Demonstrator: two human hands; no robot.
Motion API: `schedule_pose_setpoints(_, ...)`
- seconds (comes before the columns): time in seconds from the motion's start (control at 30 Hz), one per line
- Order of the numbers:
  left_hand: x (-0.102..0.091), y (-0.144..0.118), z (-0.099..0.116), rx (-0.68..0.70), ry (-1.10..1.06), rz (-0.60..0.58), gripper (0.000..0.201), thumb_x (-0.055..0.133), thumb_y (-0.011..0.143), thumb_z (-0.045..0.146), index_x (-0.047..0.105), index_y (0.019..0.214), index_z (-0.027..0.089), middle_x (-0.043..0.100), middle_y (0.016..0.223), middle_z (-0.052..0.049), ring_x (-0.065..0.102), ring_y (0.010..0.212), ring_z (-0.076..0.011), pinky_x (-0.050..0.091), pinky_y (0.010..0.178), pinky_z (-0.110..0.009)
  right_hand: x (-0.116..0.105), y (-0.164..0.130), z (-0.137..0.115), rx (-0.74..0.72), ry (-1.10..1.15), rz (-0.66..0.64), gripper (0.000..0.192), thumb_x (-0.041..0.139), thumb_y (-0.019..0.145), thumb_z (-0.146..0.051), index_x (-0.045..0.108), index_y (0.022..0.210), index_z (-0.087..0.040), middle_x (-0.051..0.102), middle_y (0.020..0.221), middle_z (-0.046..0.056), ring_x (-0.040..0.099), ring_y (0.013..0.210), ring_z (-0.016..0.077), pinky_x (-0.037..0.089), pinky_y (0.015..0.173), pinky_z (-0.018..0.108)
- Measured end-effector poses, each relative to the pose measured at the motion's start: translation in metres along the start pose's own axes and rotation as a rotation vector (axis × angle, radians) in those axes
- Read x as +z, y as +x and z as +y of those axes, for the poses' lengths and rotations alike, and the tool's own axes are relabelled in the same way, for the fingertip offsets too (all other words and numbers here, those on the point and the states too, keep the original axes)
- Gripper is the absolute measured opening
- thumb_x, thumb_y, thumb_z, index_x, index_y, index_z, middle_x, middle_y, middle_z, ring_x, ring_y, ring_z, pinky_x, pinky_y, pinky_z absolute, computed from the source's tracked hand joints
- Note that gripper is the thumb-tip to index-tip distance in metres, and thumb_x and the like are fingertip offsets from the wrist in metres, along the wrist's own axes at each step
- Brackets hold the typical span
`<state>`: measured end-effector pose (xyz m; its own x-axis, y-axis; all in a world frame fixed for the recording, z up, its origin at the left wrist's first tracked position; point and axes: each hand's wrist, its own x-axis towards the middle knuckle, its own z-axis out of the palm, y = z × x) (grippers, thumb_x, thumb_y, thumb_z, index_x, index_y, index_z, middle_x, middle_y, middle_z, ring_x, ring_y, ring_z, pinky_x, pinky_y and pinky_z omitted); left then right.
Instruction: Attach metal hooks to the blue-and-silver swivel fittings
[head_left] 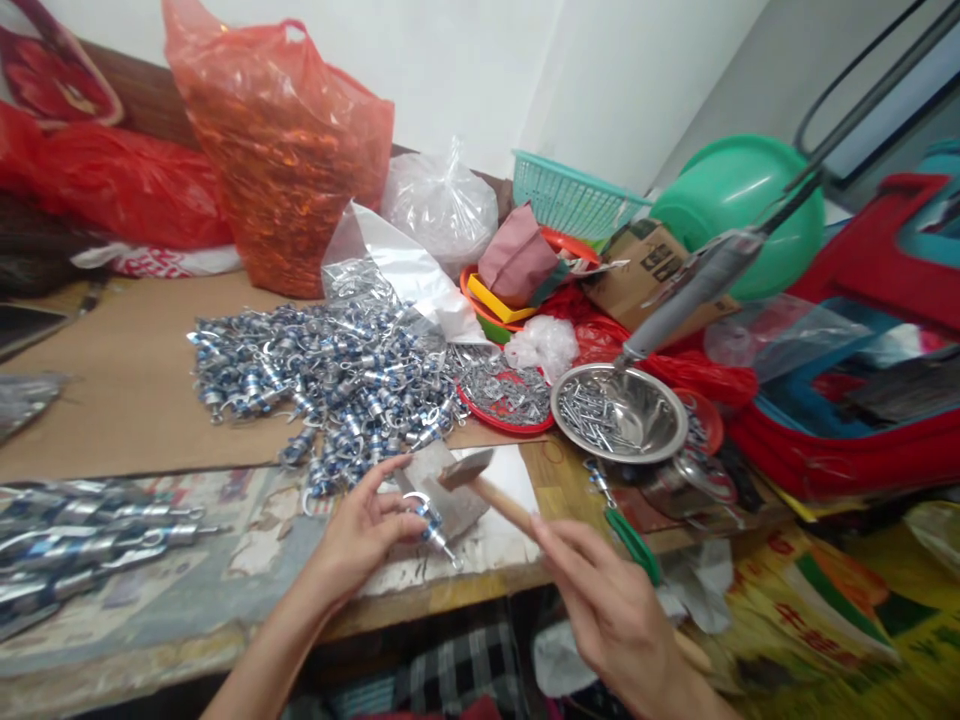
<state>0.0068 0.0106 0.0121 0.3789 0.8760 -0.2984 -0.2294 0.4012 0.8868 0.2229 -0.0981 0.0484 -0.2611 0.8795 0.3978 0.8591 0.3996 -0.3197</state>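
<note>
Silver-blue fittings (pixel 330 375) are glinting at 10 o'clock, an orange-red bag (pixel 281 150) is glowing at 11, teal basket (pixel 574 195) & green basin (pixel 739 205) are showing at 1–2, w/ grey-black checked cloth (pixel 457 665) showing at 6.

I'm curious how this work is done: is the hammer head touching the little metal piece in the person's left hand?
Apart. The head view shows the hammer head raised, with a visible gap to the metal piece pinched in the left hand.

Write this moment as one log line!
left hand: holds metal hook fitting | right hand: grips hammer over it | pile of fittings behind
</note>
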Motion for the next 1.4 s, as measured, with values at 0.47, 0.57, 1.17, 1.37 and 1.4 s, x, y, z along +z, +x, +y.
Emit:
schedule_pose_setpoints(0.47,0.002,-0.004,0.005,-0.013,0.071,0.026,0.064,0.069,0.057,0.016,0.043,0.115,0.016,0.065,0.065,0.001,0.061,0.06,-0.0153,0.049,0.061,-0.028,0.032,0.017,0.029,0.246,0.179,0.016,0.038,0.044,0.083,-0.017,0.051,0.12,-0.021,0.062,0.103,0.008,0.059,0.091,0.0183,0.049,0.078,0.03)
schedule_pose_setpoints(0.57,0.0,-0.005,0.005,0.028,0.29,0.07,0.027,0.066,0.059,0.021,0.063,0.085,0.015,0.068,0.068,-0.003,0.062,0.065,-0.0179,0.048,0.067,-0.031,0.046,0.037,0.061,0.344,0.186,-0.019,0.032,0.05,0.08,-0.023,0.059,0.11,-0.016,0.067,0.094,0.007,0.062,0.084,0.0193,0.051,0.071,0.031)
schedule_pose_setpoints(1.17,0.002,-0.008,0.002,0.38,0.732,0.087,0.013,0.06,0.067,0.025,0.073,0.071,0.023,0.064,0.069,-0.002,0.06,0.07,-0.0167,0.045,0.064,-0.024,0.063,0.172,0.148,0.27,-0.489,-0.518,0.03,0.05,0.085,-0.029,0.05,0.11,-0.014,0.053,0.11,0.008,0.055,0.093,0.0188,0.047,0.078,0.038)
schedule_pose_setpoints(1.37,0.002,-0.01,-0.003,0.382,0.761,0.035,0.017,0.056,0.072,0.025,0.072,0.075,0.024,0.063,0.073,-0.002,0.06,0.073,-0.0167,0.045,0.067,-0.024,0.06,0.167,0.153,0.339,-0.548,-0.526,0.029,0.05,0.085,-0.029,0.05,0.109,-0.014,0.053,0.11,0.008,0.055,0.093,0.0185,0.047,0.078,0.038)
schedule_pose_setpoints(1.4,0.003,-0.01,-0.003,0.382,0.766,0.029,0.017,0.055,0.073,0.025,0.072,0.076,0.024,0.063,0.073,-0.002,0.06,0.073,-0.0167,0.045,0.067,-0.025,0.061,0.166,0.153,0.36,-0.553,-0.522,0.029,0.05,0.085,-0.029,0.05,0.109,-0.014,0.053,0.11,0.008,0.055,0.093,0.0185,0.047,0.078,0.038)
